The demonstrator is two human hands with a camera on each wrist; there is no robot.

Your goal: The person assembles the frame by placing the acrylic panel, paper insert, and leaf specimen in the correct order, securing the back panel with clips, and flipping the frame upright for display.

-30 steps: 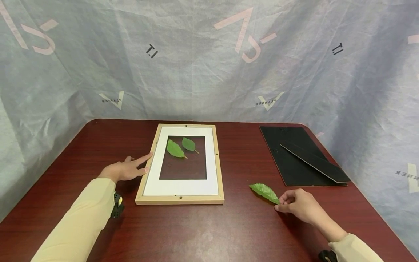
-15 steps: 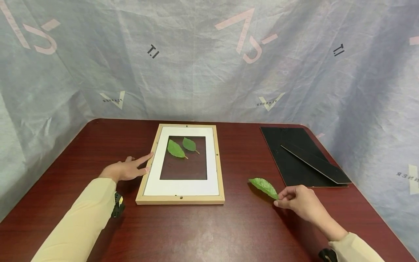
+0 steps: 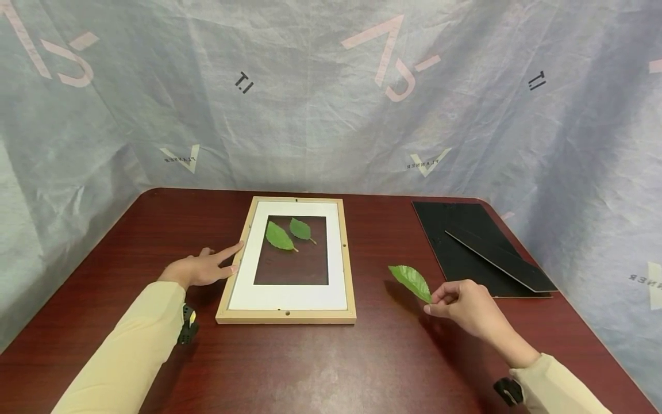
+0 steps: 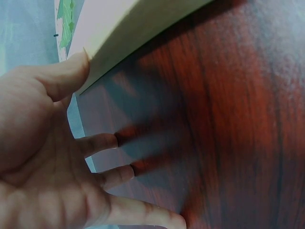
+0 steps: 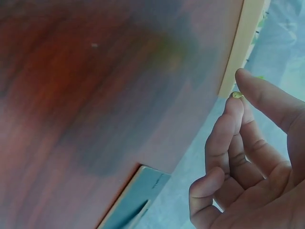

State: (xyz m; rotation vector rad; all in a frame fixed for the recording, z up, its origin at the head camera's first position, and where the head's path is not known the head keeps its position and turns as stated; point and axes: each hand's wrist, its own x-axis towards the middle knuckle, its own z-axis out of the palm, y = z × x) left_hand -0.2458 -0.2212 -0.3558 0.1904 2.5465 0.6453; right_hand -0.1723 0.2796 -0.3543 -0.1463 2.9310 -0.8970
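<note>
Right hand [image 3: 468, 305] pinches a leaf [image 3: 411, 280] by one end, just off the bench [image 3: 289, 368], right of the frame [image 3: 320, 317]. Left hand [image 3: 204, 269] has fingers spread, touching the frame's left side. Guessing it's leaf-placing time; next probably needs a gentle carry left, nearside of those two leaves [image 3: 279, 236].

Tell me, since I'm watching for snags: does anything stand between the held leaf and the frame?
Nothing visible does: only table lies between the leaf in the right hand and the frame. The left hand touches the frame's opposite side; the boards lie off that line.
</note>
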